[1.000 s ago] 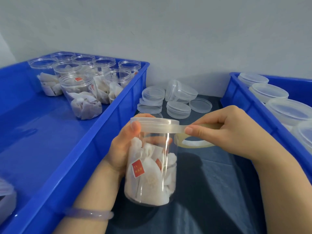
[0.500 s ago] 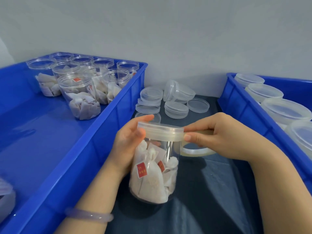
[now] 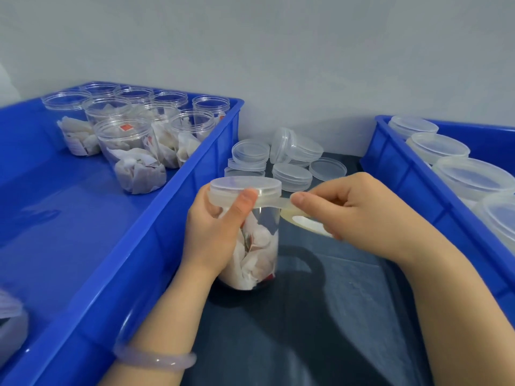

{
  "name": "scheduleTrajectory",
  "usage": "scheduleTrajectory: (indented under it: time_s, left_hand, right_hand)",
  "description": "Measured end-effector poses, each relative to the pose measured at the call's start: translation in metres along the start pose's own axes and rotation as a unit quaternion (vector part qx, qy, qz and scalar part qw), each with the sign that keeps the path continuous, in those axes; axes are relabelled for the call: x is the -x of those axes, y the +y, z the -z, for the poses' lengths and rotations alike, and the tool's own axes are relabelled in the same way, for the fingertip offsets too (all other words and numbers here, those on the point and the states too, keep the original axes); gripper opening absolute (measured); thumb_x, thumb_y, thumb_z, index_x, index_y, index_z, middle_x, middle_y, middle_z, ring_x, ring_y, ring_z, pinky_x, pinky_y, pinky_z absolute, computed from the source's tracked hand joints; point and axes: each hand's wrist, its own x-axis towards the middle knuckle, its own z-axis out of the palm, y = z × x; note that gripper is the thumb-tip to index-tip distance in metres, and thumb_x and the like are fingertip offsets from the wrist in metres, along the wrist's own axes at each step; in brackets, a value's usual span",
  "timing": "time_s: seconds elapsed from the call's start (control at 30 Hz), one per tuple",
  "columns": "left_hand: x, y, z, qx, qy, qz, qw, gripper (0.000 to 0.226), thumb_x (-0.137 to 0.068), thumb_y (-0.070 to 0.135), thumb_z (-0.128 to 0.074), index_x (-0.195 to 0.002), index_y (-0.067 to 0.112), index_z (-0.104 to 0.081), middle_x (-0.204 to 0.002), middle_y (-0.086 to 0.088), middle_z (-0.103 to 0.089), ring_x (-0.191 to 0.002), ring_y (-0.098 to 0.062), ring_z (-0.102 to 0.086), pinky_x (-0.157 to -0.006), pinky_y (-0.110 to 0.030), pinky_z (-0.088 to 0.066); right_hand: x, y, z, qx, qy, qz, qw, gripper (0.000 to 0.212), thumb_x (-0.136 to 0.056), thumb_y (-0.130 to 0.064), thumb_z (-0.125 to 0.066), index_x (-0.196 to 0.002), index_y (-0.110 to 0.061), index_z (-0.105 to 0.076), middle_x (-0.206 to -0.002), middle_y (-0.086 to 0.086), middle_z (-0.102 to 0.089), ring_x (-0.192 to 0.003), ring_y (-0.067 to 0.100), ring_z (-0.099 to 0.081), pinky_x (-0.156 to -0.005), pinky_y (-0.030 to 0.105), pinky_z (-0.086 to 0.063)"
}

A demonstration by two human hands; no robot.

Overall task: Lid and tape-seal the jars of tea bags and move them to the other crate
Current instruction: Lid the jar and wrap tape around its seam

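A clear jar of tea bags point(image 3: 257, 246) stands on the dark cloth between two blue crates, with a translucent lid point(image 3: 245, 186) on it. My left hand point(image 3: 214, 232) grips the jar's side, its thumb pressing a strip of clear tape onto the lid's rim. My right hand point(image 3: 354, 213) holds the tape roll point(image 3: 303, 218) just right of the jar, thumb on the stretched strip. The left crate point(image 3: 156, 246) holds several open jars of tea bags point(image 3: 133, 154) at its far end. The right crate point(image 3: 404, 179) holds several lidded jars point(image 3: 471, 176).
Several loose lids point(image 3: 289, 162) lie stacked on the cloth against the wall behind the jar. The near part of the left crate's floor is bare; a white thing shows at its lower left corner point(image 3: 11, 321). A pale bracelet point(image 3: 156, 359) sits on my left wrist.
The jar has come down onto the cloth and turned in my left hand. My thumb has shifted round the lid's rim, and the tape now wraps further round it.
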Motion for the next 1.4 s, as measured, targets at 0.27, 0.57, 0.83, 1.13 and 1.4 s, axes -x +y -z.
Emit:
scheduleTrajectory:
  time_s: [0.27,0.57,0.83,1.13,1.4]
  left_hand:
    - [-0.005,-0.001,0.003,0.049,-0.006,0.039,0.998,0.048,-0.055,0.054,-0.074,-0.089,0.022,-0.064,-0.072,0.013,-0.072,-0.072,-0.002,-0.068,-0.065,-0.017,-0.053]
    - [-0.003,0.003,0.005,0.068,-0.073,0.075,0.992,0.067,-0.045,0.061,-0.074,-0.095,0.017,-0.067,-0.083,0.003,-0.073,-0.087,-0.018,-0.068,-0.077,-0.035,-0.052]
    - [0.0,-0.002,0.012,0.096,-0.2,0.106,0.969,0.115,-0.033,0.082,-0.073,-0.119,0.007,-0.061,-0.104,-0.008,-0.072,-0.101,-0.023,-0.067,-0.083,-0.035,-0.053]
    - [0.004,0.008,0.005,-0.005,-0.098,0.005,0.995,0.069,-0.061,0.074,-0.065,-0.11,0.027,-0.056,-0.091,0.032,-0.068,-0.092,0.01,-0.063,-0.07,-0.004,-0.045]
    - [0.004,-0.002,-0.002,-0.045,0.016,0.025,0.999,0.08,-0.03,0.075,-0.077,-0.093,0.032,-0.057,-0.084,0.021,-0.069,-0.079,0.011,-0.063,-0.063,-0.007,-0.047]
  right_hand:
    - [0.005,-0.008,0.001,0.008,0.006,0.02,1.0,0.034,-0.066,-0.062,-0.054,-0.074,-0.036,-0.075,-0.041,-0.006,-0.032,-0.041,0.009,-0.03,-0.039,0.016,-0.026]
    - [-0.005,0.007,-0.002,0.002,0.037,-0.031,0.999,0.045,-0.054,-0.074,-0.06,-0.074,-0.036,-0.074,-0.049,-0.013,-0.057,-0.05,0.002,-0.055,-0.055,0.028,-0.05]
    - [-0.002,0.004,0.0,0.05,-0.002,-0.024,0.998,0.079,-0.04,-0.09,-0.041,-0.101,-0.046,-0.066,-0.056,-0.018,-0.062,-0.061,-0.004,-0.059,-0.064,0.028,-0.049]
    - [0.006,-0.004,0.003,0.122,-0.013,-0.026,0.992,0.041,-0.071,-0.065,-0.042,-0.101,-0.047,-0.063,-0.051,-0.002,-0.049,-0.056,0.014,-0.052,-0.061,0.036,-0.049]
    - [0.009,-0.012,0.0,0.071,-0.074,0.05,0.993,0.029,-0.08,-0.034,-0.056,-0.108,-0.025,-0.062,-0.073,-0.005,-0.063,-0.058,0.009,-0.054,-0.057,0.03,-0.047]
